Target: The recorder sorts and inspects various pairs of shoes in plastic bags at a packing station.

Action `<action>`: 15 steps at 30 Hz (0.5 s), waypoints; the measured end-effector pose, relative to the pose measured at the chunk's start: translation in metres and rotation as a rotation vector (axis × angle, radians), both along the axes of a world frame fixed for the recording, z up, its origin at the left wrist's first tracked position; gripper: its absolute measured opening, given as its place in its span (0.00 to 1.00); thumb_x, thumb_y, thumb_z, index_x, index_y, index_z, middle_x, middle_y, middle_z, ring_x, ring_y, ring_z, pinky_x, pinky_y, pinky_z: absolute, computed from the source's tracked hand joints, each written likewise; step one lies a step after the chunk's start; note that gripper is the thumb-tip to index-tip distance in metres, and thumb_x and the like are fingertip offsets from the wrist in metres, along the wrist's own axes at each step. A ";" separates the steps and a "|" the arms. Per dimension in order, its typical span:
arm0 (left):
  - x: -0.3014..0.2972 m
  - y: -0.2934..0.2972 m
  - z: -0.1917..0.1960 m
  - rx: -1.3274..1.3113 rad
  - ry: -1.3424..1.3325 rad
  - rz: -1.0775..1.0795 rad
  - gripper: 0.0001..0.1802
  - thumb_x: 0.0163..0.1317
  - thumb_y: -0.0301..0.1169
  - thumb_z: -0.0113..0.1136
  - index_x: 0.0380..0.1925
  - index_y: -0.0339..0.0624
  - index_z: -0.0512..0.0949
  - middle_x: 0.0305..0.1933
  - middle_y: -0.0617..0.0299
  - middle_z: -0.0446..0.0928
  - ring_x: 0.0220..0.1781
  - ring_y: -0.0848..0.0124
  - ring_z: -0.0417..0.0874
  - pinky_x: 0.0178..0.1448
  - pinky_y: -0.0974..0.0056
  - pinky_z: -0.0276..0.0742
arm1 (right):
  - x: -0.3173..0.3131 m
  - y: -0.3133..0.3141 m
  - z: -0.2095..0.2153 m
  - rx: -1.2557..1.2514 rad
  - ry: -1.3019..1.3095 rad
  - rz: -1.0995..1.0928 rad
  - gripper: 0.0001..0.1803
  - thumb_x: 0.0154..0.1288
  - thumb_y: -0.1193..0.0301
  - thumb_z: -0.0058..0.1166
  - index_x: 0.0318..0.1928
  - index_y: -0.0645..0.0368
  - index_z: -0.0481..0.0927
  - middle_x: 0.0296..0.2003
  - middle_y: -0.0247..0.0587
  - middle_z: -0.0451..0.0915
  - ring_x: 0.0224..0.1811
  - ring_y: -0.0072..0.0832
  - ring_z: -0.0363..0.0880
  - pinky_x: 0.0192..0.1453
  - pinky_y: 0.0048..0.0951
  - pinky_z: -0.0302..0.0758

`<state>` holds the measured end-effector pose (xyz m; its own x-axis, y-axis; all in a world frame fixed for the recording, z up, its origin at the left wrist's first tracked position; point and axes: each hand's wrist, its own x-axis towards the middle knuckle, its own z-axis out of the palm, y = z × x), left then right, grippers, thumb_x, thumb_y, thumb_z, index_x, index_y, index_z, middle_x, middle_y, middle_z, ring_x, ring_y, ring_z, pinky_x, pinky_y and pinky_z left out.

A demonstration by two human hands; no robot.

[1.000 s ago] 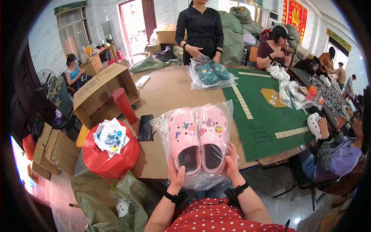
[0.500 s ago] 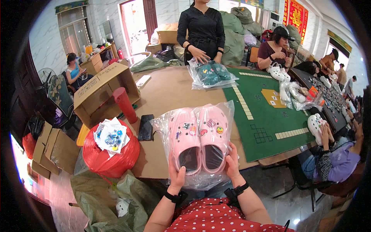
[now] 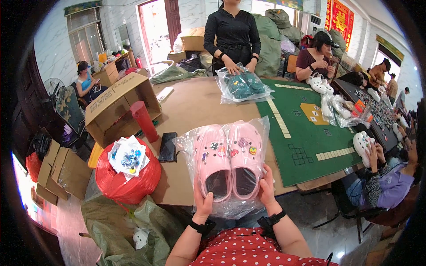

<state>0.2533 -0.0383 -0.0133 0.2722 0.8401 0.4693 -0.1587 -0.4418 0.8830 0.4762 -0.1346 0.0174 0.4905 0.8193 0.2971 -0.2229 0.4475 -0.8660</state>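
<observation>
A pair of pink clogs [image 3: 228, 150] with colourful charms lies side by side in a clear plastic bag [image 3: 184, 144] at the near edge of the table. Their toes point away from me, and the dark openings of the heels face my body. My left hand [image 3: 204, 199] grips the left side of the bagged pair near the heel, thumb on top. On the opposite side my right hand [image 3: 267, 188] holds it the same way, its thumb along the bag's edge. Both palms and most fingertips are hidden by the bag.
Left of the clogs are a black phone [image 3: 167, 147], a red cylinder [image 3: 143, 121], a red twine roll [image 3: 153, 170] and an open cardboard box [image 3: 106, 106]. Across the table a person's hand rests on bagged dark green clogs [image 3: 244, 85]. A green mat [image 3: 288, 128] covers the right side.
The bagged clogs and both my hands stay nearly still. Across the table, the standing person's hands shift slightly on the bag with the green clogs.
</observation>
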 end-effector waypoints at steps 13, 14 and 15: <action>0.003 -0.001 0.008 0.022 -0.057 -0.029 0.46 0.54 0.32 0.52 0.72 0.28 0.47 0.73 0.45 0.55 0.75 0.56 0.56 0.77 0.55 0.47 | 0.004 0.000 -0.008 0.012 -0.022 -0.019 0.42 0.63 0.58 0.54 0.71 0.60 0.51 0.60 0.51 0.69 0.62 0.33 0.68 0.67 0.34 0.62; 0.003 0.000 0.008 0.018 -0.076 -0.042 0.46 0.54 0.32 0.52 0.72 0.28 0.47 0.73 0.45 0.55 0.75 0.56 0.56 0.77 0.55 0.47 | 0.003 0.000 -0.007 0.012 -0.022 -0.018 0.42 0.63 0.58 0.54 0.71 0.60 0.51 0.60 0.51 0.69 0.62 0.33 0.68 0.67 0.34 0.62; 0.003 -0.001 0.009 0.018 -0.075 -0.042 0.46 0.54 0.32 0.52 0.72 0.28 0.47 0.73 0.45 0.55 0.75 0.56 0.56 0.77 0.55 0.47 | 0.002 0.000 -0.005 0.021 -0.027 -0.011 0.41 0.63 0.59 0.53 0.71 0.60 0.52 0.60 0.50 0.69 0.61 0.33 0.69 0.67 0.34 0.62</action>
